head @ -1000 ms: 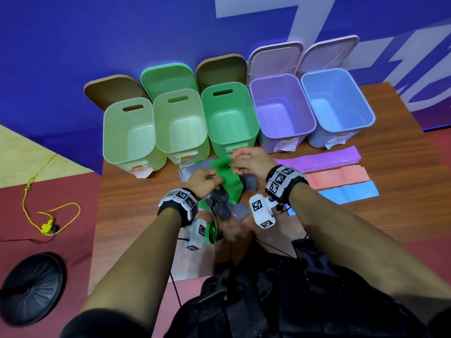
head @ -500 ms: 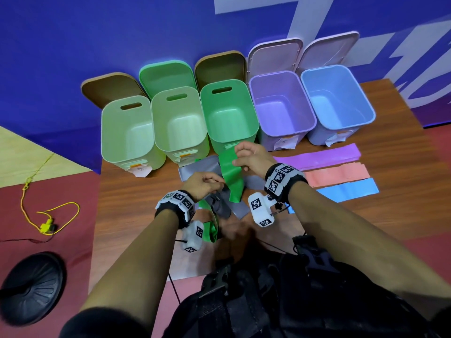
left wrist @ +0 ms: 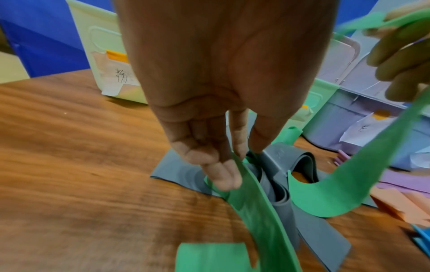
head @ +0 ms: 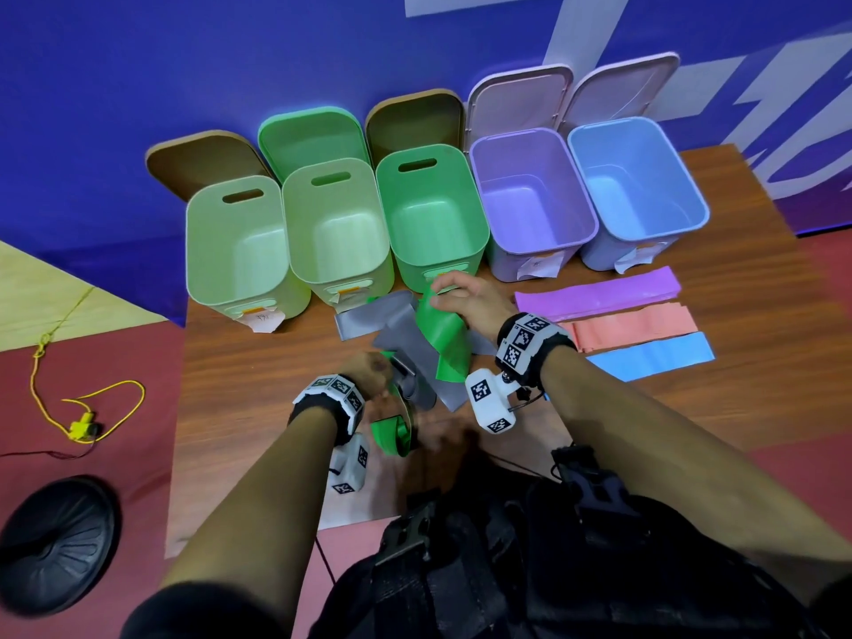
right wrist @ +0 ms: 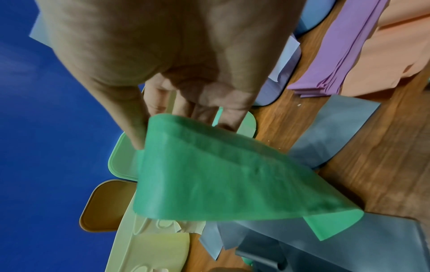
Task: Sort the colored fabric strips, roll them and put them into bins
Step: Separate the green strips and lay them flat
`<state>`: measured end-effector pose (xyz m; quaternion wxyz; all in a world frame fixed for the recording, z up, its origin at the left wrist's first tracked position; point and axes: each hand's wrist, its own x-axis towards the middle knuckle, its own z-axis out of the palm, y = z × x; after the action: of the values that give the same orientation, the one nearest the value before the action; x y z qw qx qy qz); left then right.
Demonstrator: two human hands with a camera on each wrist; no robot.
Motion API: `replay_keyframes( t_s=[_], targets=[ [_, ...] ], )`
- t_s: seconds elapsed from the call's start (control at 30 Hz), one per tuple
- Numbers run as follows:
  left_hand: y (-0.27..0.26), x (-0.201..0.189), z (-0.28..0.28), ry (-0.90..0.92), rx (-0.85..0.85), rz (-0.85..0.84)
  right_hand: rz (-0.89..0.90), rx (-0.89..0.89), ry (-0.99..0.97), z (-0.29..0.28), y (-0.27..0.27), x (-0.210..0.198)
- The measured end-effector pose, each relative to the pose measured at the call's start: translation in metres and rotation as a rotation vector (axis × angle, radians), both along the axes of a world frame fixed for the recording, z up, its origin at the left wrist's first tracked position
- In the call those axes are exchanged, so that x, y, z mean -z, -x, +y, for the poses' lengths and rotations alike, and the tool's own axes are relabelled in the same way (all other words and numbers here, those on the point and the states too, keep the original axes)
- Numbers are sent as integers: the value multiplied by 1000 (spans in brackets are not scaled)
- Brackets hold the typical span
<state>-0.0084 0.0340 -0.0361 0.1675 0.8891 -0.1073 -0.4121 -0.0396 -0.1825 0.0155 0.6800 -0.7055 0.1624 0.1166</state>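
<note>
My right hand pinches one end of a green strip between thumb and fingers, lifted in front of the dark green bin. The strip's free end hangs over crumpled grey strips. My left hand, nearer me, pinches a second green length that curls down to the wooden table. Whether both lengths are one piece I cannot tell.
Five open bins line the back: two pale green, the dark green one, a purple and a blue. Flat purple, salmon and blue strip stacks lie on the right.
My left hand has drawn back toward me with its green length. My right hand holds its green end up near the bins, and the green between the hands has spread apart.
</note>
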Motion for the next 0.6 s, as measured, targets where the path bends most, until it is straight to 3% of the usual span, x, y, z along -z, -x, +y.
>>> replay_keyframes(
  t_s=[0.1,0.47,0.6],
  targets=[
    [2,2,0,-14,51,-9,0,7,-12,-1,2,2],
    [1,0,6,-44,-25,-194,34,2,-39,4,7,1],
    [-4,-14,2,105,-154,-254,37,13,-50,6,7,1]
  ],
)
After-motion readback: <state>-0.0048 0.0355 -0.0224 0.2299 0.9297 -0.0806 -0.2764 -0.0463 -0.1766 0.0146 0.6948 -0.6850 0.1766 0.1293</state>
